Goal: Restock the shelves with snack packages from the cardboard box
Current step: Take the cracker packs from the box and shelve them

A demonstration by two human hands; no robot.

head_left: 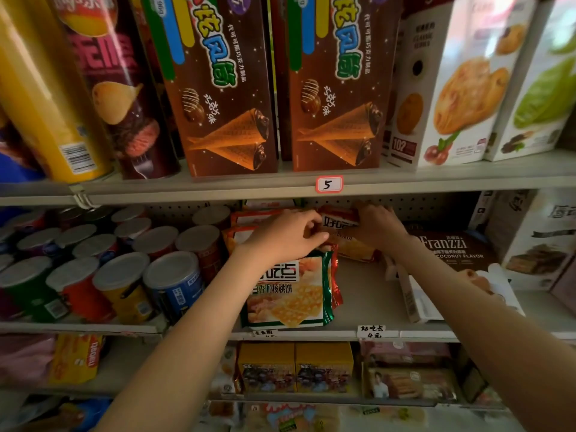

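View from a head-worn camera, looking at store shelves packed with snacks. Two bare forearms rise from the bottom of the frame and meet at the centre, deep in the middle shelf (367, 294). Between them is a red snack package (339, 222) with white lettering, held just above the shelf near the perforated back wall. The left hand (286, 235) pinches its left edge with curled fingers and thumb. The right hand (377, 226) grips its right side, fingers curled over the top edge.

Just below the left hand, a green-edged snack package (290, 294) showing golden biscuits lies at the front of the same shelf. Orange packages (249, 219) are stacked behind the left hand. Left of centre, rows of short chip cans (124, 275) with foil lids fill the shelf. At right centre lies a brown Franzzi box (448, 247).

On the shelf above, two brown cone-wafer boxes (218, 88) stand at top centre, tall chip tubes (103, 88) at upper left, white pastry boxes (461, 82) at upper right. A price tag (328, 184) marked 5 is clipped to that shelf's edge. Yellow boxes (296, 366) sit on the shelf at bottom centre
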